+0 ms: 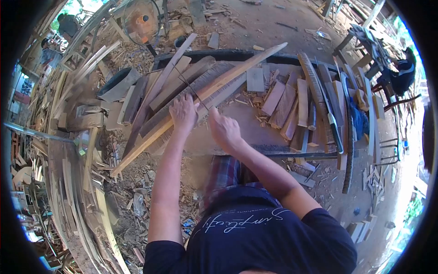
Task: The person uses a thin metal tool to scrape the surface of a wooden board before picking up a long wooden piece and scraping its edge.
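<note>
A long yellowish wooden strip lies diagonally over other boards on the low bench. My left hand is on the strip, fingers curled over it and thumb toward the blade. A thin, dark saw-like blade crosses the strip just right of that hand. My right hand is closed around the near end of this tool, close to the strip's near side; the handle is hidden in the fist. Beneath the strip are wider, darker boards.
Wooden blocks and a long saw lie on the bench's right side. A dark bucket and a round fan stand beyond its left side. Wood piles flank the left. People are at the upper left.
</note>
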A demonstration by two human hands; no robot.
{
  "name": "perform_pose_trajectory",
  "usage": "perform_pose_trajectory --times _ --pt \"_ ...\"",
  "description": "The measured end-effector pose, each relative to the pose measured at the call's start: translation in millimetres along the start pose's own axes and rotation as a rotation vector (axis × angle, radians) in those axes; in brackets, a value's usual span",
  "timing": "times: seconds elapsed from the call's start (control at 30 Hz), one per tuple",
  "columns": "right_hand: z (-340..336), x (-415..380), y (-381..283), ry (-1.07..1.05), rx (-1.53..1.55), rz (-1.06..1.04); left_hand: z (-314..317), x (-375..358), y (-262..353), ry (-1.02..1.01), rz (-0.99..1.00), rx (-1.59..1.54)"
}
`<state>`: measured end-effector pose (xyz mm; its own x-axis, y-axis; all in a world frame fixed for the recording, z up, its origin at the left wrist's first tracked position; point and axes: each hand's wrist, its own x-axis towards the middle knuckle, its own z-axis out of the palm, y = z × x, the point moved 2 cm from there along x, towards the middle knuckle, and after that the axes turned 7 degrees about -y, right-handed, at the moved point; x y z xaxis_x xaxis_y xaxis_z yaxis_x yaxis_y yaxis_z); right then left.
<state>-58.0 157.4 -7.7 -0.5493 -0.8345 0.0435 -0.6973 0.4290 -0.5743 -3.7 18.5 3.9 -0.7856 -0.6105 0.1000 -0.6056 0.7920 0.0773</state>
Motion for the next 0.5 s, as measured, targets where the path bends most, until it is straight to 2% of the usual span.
perform_pose_trajectory --times 0.13,0.23,0.33,0.43,0.5 --pt "-4.4 4.2 -2.4 -0.01 0.014 -0.007 -0.9 1.8 -1.9 -0.018 -0.01 0.01" --pt "-8.4 -38.4 4.7 -0.099 -0.031 0.071 -0.6 3.4 -4.1 0.001 0.004 -0.045" --pt "-14.5 -30.1 -0.5 -0.03 -0.029 0.048 0.0 0.3 -3.7 -0.003 0.047 -0.039" --pt "-5.3 11.0 -3.7 -0.046 -0.047 0.028 -4.0 7.2 -5.6 -0.004 0.02 0.005" --pt "-4.7 3.5 1.8 -0.019 -0.028 0.017 -4.2 6.2 -3.3 0.023 0.026 0.022"
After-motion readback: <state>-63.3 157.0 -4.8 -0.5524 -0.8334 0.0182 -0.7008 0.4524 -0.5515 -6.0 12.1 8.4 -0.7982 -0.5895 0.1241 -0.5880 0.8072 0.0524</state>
